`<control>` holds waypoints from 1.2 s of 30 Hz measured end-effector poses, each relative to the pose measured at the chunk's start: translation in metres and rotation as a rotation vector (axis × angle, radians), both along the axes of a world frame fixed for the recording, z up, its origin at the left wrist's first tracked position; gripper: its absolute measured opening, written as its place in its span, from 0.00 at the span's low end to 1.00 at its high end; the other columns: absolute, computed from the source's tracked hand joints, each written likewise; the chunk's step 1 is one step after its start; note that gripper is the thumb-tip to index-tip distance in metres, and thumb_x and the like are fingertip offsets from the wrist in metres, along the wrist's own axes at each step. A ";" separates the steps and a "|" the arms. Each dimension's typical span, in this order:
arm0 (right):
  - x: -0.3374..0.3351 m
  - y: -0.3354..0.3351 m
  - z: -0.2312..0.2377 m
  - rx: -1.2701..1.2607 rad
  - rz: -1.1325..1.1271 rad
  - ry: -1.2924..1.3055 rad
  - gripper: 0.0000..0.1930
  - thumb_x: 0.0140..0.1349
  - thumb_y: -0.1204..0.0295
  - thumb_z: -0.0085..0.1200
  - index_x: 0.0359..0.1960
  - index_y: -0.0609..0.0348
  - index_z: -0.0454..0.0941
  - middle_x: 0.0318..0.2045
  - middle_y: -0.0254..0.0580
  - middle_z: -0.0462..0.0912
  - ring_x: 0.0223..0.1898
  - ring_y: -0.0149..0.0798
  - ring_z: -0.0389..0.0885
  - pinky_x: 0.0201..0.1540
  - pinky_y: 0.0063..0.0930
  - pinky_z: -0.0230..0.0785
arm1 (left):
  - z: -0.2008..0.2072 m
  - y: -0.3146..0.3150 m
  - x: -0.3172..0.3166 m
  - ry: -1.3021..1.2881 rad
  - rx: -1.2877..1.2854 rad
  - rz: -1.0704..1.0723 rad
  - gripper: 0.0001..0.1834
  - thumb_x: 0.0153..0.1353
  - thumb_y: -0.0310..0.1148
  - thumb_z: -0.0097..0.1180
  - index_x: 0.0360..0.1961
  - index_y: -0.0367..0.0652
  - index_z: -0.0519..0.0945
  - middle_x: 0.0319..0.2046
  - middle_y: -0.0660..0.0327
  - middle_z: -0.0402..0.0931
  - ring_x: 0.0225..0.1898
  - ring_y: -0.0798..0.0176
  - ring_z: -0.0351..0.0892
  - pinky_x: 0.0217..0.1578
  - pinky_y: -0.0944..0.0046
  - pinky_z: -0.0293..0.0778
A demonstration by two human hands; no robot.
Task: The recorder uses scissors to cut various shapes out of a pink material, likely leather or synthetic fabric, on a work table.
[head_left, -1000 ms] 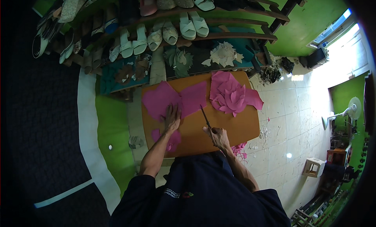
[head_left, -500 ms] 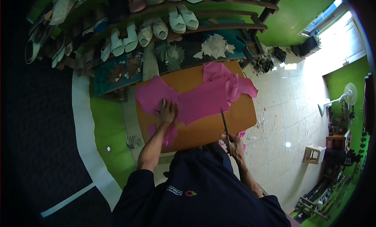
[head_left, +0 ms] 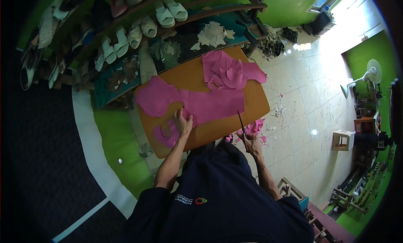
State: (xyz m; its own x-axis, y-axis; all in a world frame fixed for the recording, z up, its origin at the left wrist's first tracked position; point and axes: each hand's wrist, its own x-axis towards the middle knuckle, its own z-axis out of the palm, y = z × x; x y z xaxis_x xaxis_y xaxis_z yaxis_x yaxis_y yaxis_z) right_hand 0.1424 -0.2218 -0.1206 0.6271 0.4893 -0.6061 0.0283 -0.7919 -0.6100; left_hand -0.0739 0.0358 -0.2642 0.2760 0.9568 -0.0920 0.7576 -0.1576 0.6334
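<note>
A pink sheet of leather-like material (head_left: 214, 103) lies across the middle of the brown table (head_left: 257, 101). At its lower left edge, my left hand (head_left: 183, 123) has the sheet between thumb and fingers. My right hand (head_left: 252, 144) grips a pair of dark scissors (head_left: 242, 124) by the handles near the table's front edge. The blades point away from me, their tips by the sheet's lower right corner. Left of the sheet is a rounded pink piece (head_left: 155, 97), with a curved pink scrap (head_left: 166, 136) nearer me. Cut pink pieces (head_left: 226, 73) are heaped at the far right.
Shelves with sandals (head_left: 164, 16) stand beyond the table. Under them lie piles of white (head_left: 213, 34) and green (head_left: 166, 52) cut pieces. Pink scraps (head_left: 254, 127) lie beyond the table's right front edge, above the tiled floor (head_left: 289, 129). A white fan (head_left: 371, 71) and a stool (head_left: 343, 140) are at right.
My left hand has gone from resting on the pink material to holding the sheet's edge. The sheet has shifted apart from the rounded piece and the heap. The view has turned slightly.
</note>
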 end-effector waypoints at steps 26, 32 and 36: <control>0.027 -0.095 -0.077 -0.063 0.190 -0.091 0.47 0.54 0.27 0.49 0.29 0.72 0.82 0.17 0.53 0.79 0.24 0.50 0.82 0.32 0.42 0.71 | 0.071 -0.010 0.000 -0.180 -0.984 -0.146 0.30 0.49 0.18 0.58 0.58 0.41 0.80 0.48 0.52 0.80 0.36 0.67 0.81 0.39 0.73 0.78; 0.041 -0.095 -0.057 -0.007 0.218 -0.126 0.45 0.54 0.28 0.52 0.34 0.72 0.82 0.25 0.62 0.82 0.31 0.53 0.84 0.36 0.45 0.71 | 0.018 -0.069 -0.013 -0.703 -0.692 0.229 0.32 0.48 0.20 0.68 0.58 0.45 0.80 0.49 0.59 0.81 0.47 0.64 0.80 0.47 0.65 0.78; 0.034 -0.095 -0.044 0.028 0.471 0.111 0.45 0.55 0.27 0.48 0.33 0.68 0.83 0.27 0.61 0.83 0.34 0.55 0.83 0.42 0.45 0.71 | 0.004 -0.110 -0.008 -0.934 -0.763 0.412 0.33 0.50 0.19 0.66 0.60 0.51 0.79 0.48 0.62 0.81 0.45 0.63 0.82 0.40 0.65 0.80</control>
State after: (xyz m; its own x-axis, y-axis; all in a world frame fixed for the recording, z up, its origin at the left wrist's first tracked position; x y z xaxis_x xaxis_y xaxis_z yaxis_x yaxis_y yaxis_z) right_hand 0.1761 -0.3170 -0.1643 0.2655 0.7218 -0.6391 0.3131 -0.6915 -0.6510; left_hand -0.0821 -0.0739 -0.2602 0.2294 0.7770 -0.5861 -0.1177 0.6199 0.7758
